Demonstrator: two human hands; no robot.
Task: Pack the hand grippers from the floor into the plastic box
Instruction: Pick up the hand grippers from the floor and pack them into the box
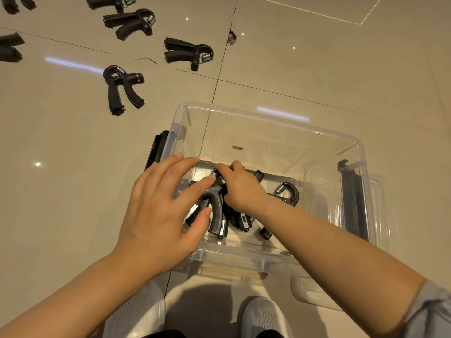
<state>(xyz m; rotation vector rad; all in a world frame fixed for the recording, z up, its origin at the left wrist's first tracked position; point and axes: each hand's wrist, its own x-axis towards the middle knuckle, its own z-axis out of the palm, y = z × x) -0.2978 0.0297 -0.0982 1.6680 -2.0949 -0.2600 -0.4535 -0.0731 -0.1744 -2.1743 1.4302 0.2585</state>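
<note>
Beige floor tiles [61,181]: right hand [240,187] pinches a gripper [216,206] inside the box [273,115] — left hand [161,211] hovers open; best laid flat beside the others.

We seem to be indoors, in a room with a glossy beige tiled floor [317,69] that could belong to a home or a small stockroom; we cannot tell which. The large polished tiles mirror ceiling lights, a hairline crack [146,59] runs at eleven o'clock, and a chipped tile corner [231,36] sits at twelve o'clock. We see no furniture or walls, only pale mesh shoes [261,318] at six o'clock, so someone is crouching or sitting low over the floor.
</note>
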